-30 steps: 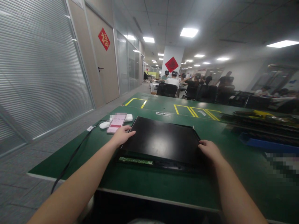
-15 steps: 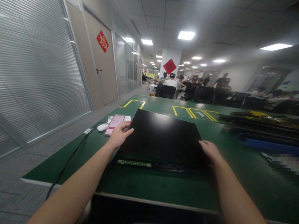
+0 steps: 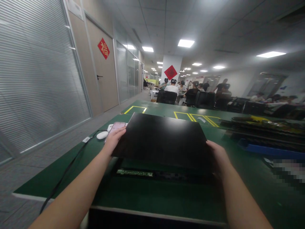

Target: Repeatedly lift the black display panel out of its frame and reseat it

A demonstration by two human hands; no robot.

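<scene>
Lengthwise, the face-up black panel runs left to right.

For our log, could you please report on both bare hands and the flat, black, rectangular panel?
Left hand, right hand gripping opposite sides of flat black panel. Narrow green circuit board visible past its near edge. Pink-screened phone beside left hand.

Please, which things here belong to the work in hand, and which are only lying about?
In the work:
black panel, between left hand and right hand
circuit board, by the panel's near edge

Apparently lying about:
phone
black cable
white rounded object
</scene>
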